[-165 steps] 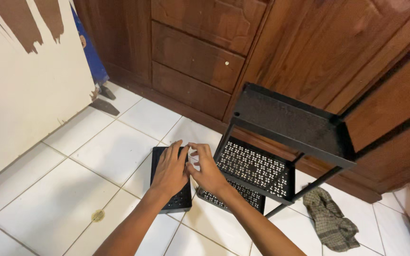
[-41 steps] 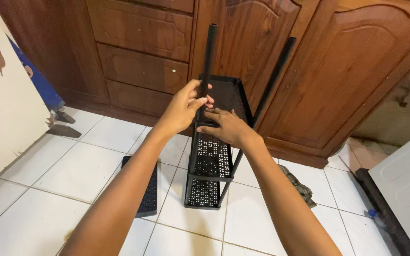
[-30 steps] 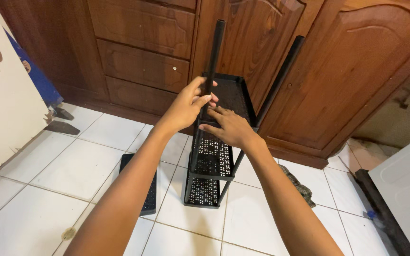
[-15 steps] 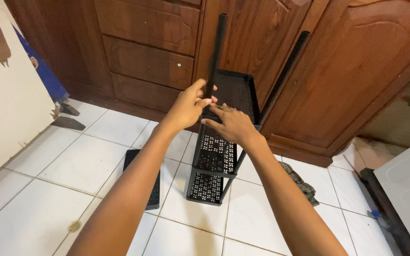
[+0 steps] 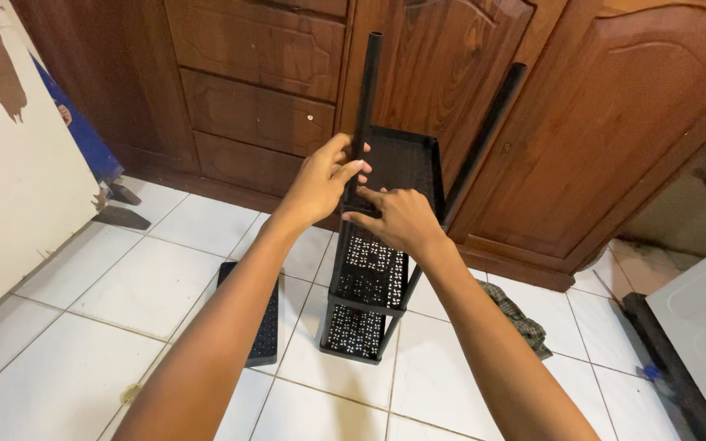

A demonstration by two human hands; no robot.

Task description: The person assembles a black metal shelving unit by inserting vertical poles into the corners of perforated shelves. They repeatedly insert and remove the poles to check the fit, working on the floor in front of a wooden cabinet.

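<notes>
A black metal shelf rack (image 5: pixel 369 294) with perforated tiers stands upright on the white tile floor (image 5: pixel 124 286). A black upright pole (image 5: pixel 364 90) rises from its near left corner, and a second pole (image 5: pixel 488 131) leans at the right. My left hand (image 5: pixel 320 180) wraps its fingers around the left pole just above the top tier (image 5: pixel 406 163). My right hand (image 5: pixel 398 216) rests at the top tier's front edge beside the pole's base, fingers pointing at the pole.
A loose black perforated shelf panel (image 5: pixel 259 314) lies flat on the tiles left of the rack. Dark wooden cabinets and drawers (image 5: pixel 263 114) stand behind. A crumpled cloth (image 5: pixel 516 318) lies at the right. A white board (image 5: pixel 10 171) leans at the left.
The rack went from lying tilted on the floor to standing upright with poles on it. In the last second my hands stayed at the left pole while the view shifted slightly.
</notes>
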